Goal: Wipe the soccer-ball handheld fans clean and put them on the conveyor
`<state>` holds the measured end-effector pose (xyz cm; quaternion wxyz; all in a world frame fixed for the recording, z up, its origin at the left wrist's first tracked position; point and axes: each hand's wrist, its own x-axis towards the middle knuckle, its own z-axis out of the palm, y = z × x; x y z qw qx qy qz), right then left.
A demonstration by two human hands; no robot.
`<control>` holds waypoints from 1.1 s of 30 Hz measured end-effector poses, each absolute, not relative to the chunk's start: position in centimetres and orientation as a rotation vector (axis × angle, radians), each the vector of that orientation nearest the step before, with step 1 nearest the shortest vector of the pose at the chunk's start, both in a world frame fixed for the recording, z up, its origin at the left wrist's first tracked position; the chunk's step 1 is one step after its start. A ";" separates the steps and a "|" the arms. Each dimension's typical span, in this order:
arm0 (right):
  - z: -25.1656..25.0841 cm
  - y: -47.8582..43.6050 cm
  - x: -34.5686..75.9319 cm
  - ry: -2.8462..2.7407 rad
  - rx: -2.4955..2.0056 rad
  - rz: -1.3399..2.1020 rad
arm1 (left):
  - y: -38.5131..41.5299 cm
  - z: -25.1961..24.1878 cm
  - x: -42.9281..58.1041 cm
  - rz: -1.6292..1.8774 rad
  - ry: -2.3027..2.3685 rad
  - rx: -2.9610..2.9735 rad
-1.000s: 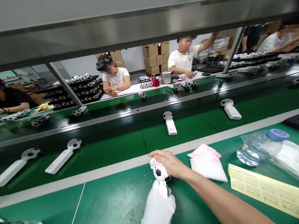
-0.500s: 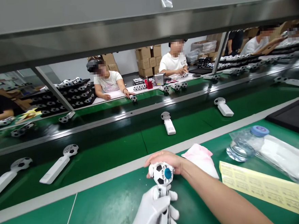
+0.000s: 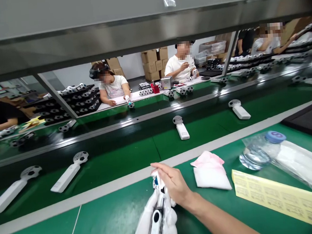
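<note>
My left hand (image 3: 145, 223), in a white glove, is wrapped around the handle of a small handheld fan (image 3: 156, 222) with a football-patterned head. The handle runs toward me and shows a dark oval spot. Bare, my right hand (image 3: 176, 185) is cupped over the right side of the fan head, pressing a white tissue (image 3: 155, 174) against it. Much of the head is hidden under those fingers; a bit of its blue centre shows. Right of my wrist, on the green table, lies a folded white and pink cloth (image 3: 212, 177).
A water bottle (image 3: 257, 156), a yellow label sheet (image 3: 279, 197) and a plastic-wrapped white pack (image 3: 303, 163) lie to the right. Beyond the table edge, several fans (image 3: 182, 129) lie on the green conveyor belt (image 3: 126, 151). Co-workers (image 3: 113, 84) sit across it.
The fan has turned in my left hand, and my right hand has come round over its head. Fans on the near belt have shifted right in view. A co-worker opposite has lifted a fan.
</note>
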<state>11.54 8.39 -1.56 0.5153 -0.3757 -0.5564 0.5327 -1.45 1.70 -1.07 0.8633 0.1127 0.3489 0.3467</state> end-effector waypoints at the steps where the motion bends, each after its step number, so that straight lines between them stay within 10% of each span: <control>1: -1.6 8.7 11.7 -1.292 -0.901 1.391 | 1.7 -1.3 -1.4 0.728 0.730 0.233; 10: -2.8 10.5 12.3 -0.480 -0.629 2.333 | 1.6 -3.1 -1.4 0.659 0.744 0.220; 33: -3.5 12.3 14.2 -0.336 -0.620 1.691 | 2.4 -0.6 0.5 0.741 0.817 0.220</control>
